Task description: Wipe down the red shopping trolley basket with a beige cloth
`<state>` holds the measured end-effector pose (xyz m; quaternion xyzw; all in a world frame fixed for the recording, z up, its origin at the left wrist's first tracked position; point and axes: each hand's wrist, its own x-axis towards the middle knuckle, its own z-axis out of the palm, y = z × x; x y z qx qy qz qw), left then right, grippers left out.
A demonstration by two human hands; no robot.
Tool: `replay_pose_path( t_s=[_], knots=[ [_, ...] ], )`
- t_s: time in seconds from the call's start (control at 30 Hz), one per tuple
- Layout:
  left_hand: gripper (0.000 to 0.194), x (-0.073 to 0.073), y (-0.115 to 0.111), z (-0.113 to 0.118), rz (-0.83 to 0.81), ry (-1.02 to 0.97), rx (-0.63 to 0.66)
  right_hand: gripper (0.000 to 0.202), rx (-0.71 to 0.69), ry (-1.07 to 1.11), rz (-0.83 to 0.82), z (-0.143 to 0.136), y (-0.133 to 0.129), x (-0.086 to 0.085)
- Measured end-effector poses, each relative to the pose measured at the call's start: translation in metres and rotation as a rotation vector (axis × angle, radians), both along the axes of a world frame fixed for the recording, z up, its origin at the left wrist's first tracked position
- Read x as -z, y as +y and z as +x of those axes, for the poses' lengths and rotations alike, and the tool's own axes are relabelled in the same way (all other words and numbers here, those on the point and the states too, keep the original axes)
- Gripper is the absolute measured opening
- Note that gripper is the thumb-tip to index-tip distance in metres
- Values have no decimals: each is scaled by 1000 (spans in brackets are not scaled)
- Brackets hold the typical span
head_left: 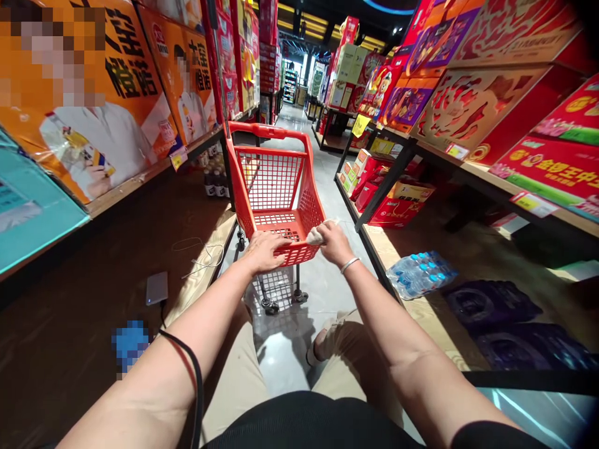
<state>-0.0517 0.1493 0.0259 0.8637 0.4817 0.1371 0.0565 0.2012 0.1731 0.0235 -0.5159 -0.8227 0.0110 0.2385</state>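
A: Gripping? Left hand [262,251] closed over red plastic mesh shopping cart [276,193] rim, mid-aisle, likely steadying it.
B: Right hand [333,242] pinches crumpled white cloth [316,234] against rim.

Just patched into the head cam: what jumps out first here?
A small red shopping cart stands mid-aisle. The left hand grips its near rim, and the right hand presses a pale cloth on that rim. Red gift boxes crowd the right shelves; orange poster boxes line the left.
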Motion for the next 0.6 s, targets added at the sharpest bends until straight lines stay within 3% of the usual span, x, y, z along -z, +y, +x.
replay_pose_path(
  t_s=[0.13, 0.2, 0.33, 0.43, 0.6],
  knots=[
    [34, -10, -3, 20, -44, 47, -120, 36, -120, 138, 26, -37, -20, 18],
    [42, -11, -6, 32, -61, 50, -123, 36, -165, 219, 52, -41, -22, 23],
    [67, -4, -11, 43, -69, 56, -93, 29, 41, 398, 179, -23, -13, 39],
    [62, 4, -11, 40, -41, 51, -101, 27, 142, 486, 162, -19, -8, 60],
    [59, 8, -7, 30, -35, 34, -86, 28, 251, 561, 121, -41, -7, 85]
  ],
)
